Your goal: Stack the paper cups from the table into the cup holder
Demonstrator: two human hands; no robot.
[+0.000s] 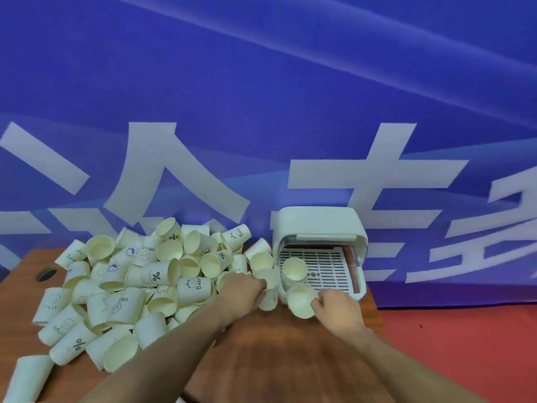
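While the right hand point(338, 308) pinches a paper cup point(300, 303) at its rim, mouth tipped toward the camera, the cup holder point(319, 225) sits just beyond that grip. Short stack point(293, 270) already on its slotted tray, up and slightly left of the held cup. Cup axis needs tilting upright to nest, I reckon. Left hand point(247, 289) curls round another cup point(268, 289) at the pile point(130, 286) edge on the desk point(290, 359), touching-close to the holder but farther from the stack. Right hand is nearer.
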